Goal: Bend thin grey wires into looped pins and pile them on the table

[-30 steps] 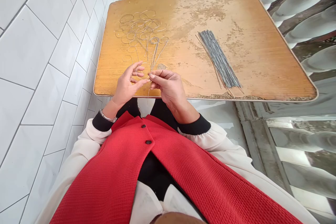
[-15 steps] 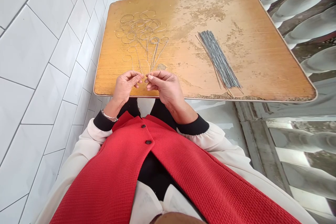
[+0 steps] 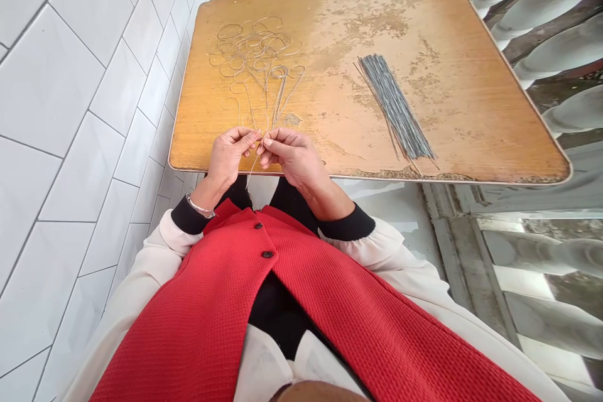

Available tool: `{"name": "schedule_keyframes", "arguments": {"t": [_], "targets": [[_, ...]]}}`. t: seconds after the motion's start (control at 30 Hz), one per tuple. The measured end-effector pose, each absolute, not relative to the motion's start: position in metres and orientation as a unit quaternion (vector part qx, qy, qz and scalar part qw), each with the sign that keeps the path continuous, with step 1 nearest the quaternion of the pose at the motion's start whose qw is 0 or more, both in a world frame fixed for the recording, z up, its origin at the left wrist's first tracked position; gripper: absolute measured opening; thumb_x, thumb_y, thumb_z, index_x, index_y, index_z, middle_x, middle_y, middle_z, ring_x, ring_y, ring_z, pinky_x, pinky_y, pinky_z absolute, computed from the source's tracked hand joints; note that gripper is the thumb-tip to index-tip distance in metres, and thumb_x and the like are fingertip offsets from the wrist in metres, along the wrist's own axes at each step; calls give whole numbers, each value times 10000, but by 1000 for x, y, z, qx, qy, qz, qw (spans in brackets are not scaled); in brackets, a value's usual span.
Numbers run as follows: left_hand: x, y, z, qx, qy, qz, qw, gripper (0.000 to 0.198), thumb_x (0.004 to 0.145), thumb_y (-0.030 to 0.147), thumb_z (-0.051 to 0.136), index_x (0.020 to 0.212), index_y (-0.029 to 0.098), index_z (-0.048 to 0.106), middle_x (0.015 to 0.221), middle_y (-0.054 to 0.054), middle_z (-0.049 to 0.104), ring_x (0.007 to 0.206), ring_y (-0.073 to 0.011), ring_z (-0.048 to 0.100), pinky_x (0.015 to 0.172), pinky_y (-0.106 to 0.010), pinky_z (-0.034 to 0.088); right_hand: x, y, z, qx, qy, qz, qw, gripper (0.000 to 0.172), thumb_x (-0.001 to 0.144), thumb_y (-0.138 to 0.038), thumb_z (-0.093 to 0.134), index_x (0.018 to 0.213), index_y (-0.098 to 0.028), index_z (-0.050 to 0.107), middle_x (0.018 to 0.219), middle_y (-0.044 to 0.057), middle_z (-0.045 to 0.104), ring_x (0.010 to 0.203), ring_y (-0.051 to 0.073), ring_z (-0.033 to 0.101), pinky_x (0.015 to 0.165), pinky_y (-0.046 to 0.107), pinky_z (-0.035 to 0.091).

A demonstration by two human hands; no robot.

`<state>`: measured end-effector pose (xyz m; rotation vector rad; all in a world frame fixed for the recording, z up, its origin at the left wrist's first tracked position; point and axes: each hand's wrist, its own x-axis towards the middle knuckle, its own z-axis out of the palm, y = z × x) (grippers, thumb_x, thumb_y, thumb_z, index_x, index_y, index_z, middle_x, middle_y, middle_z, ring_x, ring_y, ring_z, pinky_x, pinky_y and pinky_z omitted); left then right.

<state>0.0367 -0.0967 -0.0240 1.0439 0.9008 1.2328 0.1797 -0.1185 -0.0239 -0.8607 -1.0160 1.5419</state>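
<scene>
Silvery wire (image 3: 253, 169), v. thin, and I'm pinching it at the table's (image 3: 447, 107) 6 o'clock edge. Left hand (image 3: 228, 154) and right hand (image 3: 292, 157) are both clamping it between thumb and forefinger, tips nearly meeting, tail dangling toward my lap. It's prob. featherlight, springy, slick and quick to kink, so I'm gripping close in w/ the pads. Looped wires (image 3: 254, 53) are lying at 11 o'clock, straight wire bundle (image 3: 394, 107) at 2.

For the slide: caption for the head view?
Left hand and right hand pinch a thin wire over the table edge; looped wires and a straight-wire bundle lie beyond.
</scene>
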Motion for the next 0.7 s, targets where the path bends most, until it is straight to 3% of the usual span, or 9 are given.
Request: {"name": "schedule_keyframes", "arguments": {"t": [0.33, 0.53, 0.7], "targets": [[28, -108, -26, 475, 418, 473, 613, 188, 845, 325, 777, 906, 170, 690, 841, 22, 709, 670, -31, 594, 540, -148, 402, 183, -114, -25, -414, -408, 579, 571, 247, 647, -335, 875, 686, -182, 685, 607, -26, 622, 492, 49, 509, 477, 178, 400], [21, -117, -22, 498, 438, 390, 638, 63, 901, 187, 674, 856, 144, 665, 633, 38, 679, 494, -20, 555, 474, -134, 379, 185, -106, -28, -431, -421, 578, 551, 230, 630, -328, 872, 708, -187, 707, 563, -43, 578, 496, 51, 466, 478, 180, 360], [20, -119, -29, 536, 461, 446, 549, 39, 893, 170, 666, 893, 157, 703, 620, 65, 653, 463, -14, 560, 464, -128, 405, 188, -98, -21, -451, -420, 583, 529, 317, 718, -461, 842, 798, -186, 705, 728, 8, 680, 538, 68, 534, 479, 193, 408]]}}
